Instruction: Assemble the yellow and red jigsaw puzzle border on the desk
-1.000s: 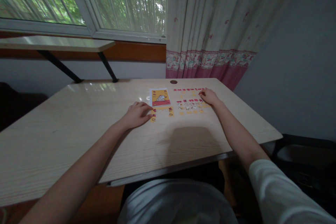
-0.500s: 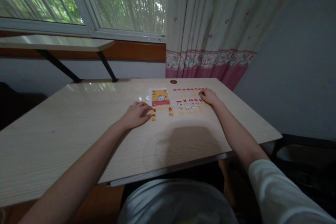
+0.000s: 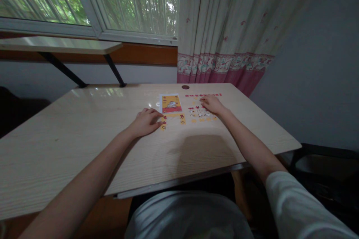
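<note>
My left hand (image 3: 147,122) lies on the table with thumb and forefinger apart, their tips at the left end of a partly joined jigsaw puzzle (image 3: 171,117). The joined part is yellow along its top, with arms of yellow and red pieces down both sides. Directly beyond it lies a picture card (image 3: 171,104) of a white cartoon animal on yellow and red. My right hand (image 3: 211,103) is over the loose puzzle pieces to the right, fingers drawn together at the yellow ones; whatever is between the fingertips is too small to make out.
Loose pieces lie in rows: red pieces (image 3: 203,95) at the back, white ones (image 3: 200,112) in the middle, yellow ones (image 3: 204,120) in front. A round cable hole (image 3: 185,87) sits near the back edge. A raised shelf (image 3: 64,44) stands at the back left.
My right hand has moved left across the loose pieces, from their right end towards the middle. My left hand has stayed in place.
</note>
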A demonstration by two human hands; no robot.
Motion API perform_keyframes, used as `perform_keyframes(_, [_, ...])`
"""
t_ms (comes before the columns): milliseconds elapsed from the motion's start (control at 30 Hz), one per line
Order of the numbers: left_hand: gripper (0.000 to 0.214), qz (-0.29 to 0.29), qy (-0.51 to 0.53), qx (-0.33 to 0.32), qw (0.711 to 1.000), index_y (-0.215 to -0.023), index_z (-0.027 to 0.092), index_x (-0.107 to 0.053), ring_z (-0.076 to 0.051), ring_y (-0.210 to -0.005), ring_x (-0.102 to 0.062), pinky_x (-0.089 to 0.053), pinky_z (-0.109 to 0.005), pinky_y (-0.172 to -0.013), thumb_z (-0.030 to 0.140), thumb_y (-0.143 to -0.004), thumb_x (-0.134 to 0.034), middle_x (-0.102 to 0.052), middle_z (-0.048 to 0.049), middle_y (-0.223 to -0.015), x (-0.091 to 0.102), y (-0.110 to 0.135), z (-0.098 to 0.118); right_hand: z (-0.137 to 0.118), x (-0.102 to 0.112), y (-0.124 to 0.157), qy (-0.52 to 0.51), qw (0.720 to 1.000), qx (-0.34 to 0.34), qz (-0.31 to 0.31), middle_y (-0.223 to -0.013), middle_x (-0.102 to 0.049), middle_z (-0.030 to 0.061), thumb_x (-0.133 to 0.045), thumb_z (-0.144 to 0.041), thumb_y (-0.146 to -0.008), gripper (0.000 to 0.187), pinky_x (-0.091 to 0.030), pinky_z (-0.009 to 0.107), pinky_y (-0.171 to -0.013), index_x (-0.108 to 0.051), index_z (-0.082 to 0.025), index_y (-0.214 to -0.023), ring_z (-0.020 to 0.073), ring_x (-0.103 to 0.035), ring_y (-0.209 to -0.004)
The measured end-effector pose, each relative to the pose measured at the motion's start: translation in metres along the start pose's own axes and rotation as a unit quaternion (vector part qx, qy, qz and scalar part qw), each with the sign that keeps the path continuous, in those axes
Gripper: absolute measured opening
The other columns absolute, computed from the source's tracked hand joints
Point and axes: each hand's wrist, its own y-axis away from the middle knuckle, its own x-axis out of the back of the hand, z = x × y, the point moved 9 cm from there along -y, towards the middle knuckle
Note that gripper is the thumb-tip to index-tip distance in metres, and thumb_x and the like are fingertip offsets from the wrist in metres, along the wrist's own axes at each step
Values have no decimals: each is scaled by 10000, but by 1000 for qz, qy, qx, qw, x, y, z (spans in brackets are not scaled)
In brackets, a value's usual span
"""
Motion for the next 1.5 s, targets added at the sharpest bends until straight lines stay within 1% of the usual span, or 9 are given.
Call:
perform_keyframes(167, [449, 3, 5, 3, 1000, -1137, 221, -680, -319, -1076, -533, -419, -501, -930, 517, -857, -491, -627, -115, -1176, 2, 0, 1, -29, -8, -4, 16, 999, 26, -16, -1281, -626, 112, -459, -348, -959, 373, -357, 423, -1016, -624, -224, -1270, 277, -528, -1184])
perform_keyframes(333, [451, -1, 6, 7, 1000, -1154, 224, -675, -318, -1079, -528, -413, -497, -935, 515, -866, -485, -625, -111, -1162, 2, 1, 2, -37, -14, -4, 11, 999, 33, -40, -1293, -622, 91, -438, -347, -969, 374, -336, 454, -1037, -626, -253, -1278, 281, -507, -1210])
perform_keyframes(667, [450, -8, -4, 2, 1000, -1154, 215, -671, -307, -1048, -537, -413, -487, -922, 503, -874, -467, -630, -120, -1132, 1, -1, 2, -53, 5, -1, 20, 999, 28, 11, -1239, -663, 77, -429, -319, -955, 348, -368, 411, -1001, -664, -213, -1189, 268, -546, -1153])
perform_keyframes(800, [447, -10, -9, 10, 1000, -1152, 219, -675, -315, -1052, -535, -410, -489, -920, 500, -864, -482, -623, -121, -1148, 2, -1, 2, -42, 9, -3, 49, 997, -60, 19, -1160, -688, 124, -415, -336, -951, 364, -401, 408, -949, -707, -183, -1106, 286, -565, -1111])
perform_keyframes(933, [460, -18, -9, 10, 1000, -1168, 211, -666, -311, -1063, -529, -403, -488, -935, 500, -871, -467, -617, -120, -1167, 2, 0, 3, -31, 7, -5, 45, 991, -121, 19, -1110, -697, 144, -501, -485, -900, 400, -435, 413, -895, -733, -184, -1025, 310, -574, -1093])
perform_keyframes(1000, [462, -18, -6, 12, 1000, -1169, 209, -664, -310, -1069, -527, -401, -488, -940, 502, -872, -463, -618, -120, -1169, 2, 0, 3, -31, 5, -7, 38, 991, -128, 18, -1090, -702, 138, -539, -500, -876, 388, -444, 407, -884, -736, -193, -1005, 306, -583, -1078])
perform_keyframes(1200, [449, -8, -5, 13, 1000, -1152, 227, -675, -318, -1059, -529, -408, -488, -925, 508, -856, -487, -623, -115, -1151, 2, 0, 1, -30, 2, -10, 13, 991, -131, 7, -1041, -721, 109, -533, -344, -886, 264, -460, 373, -865, -741, -222, -994, 271, -609, -1034])
perform_keyframes(1300, [426, 1, -2, 7, 1000, -1139, 240, -679, -311, -1048, -533, -408, -485, -920, 501, -857, -495, -628, -108, -1139, 2, 0, 1, -29, 2, -10, -2, 992, -122, 13, -1009, -727, 107, -561, -369, -872, 264, -468, 371, -857, -746, -218, -983, 266, -624, -995])
perform_keyframes(1500, [430, 3, 9, 8, 1000, -1130, 224, -679, -314, -1044, -531, -404, -497, -919, 499, -855, -499, -629, -118, -1140, 2, 0, 1, -26, -10, -17, -77, 992, -96, 5, -994, -727, 77, -601, -266, -851, 206, -467, 286, -821, -739, -183, -980, 187, -635, -908])
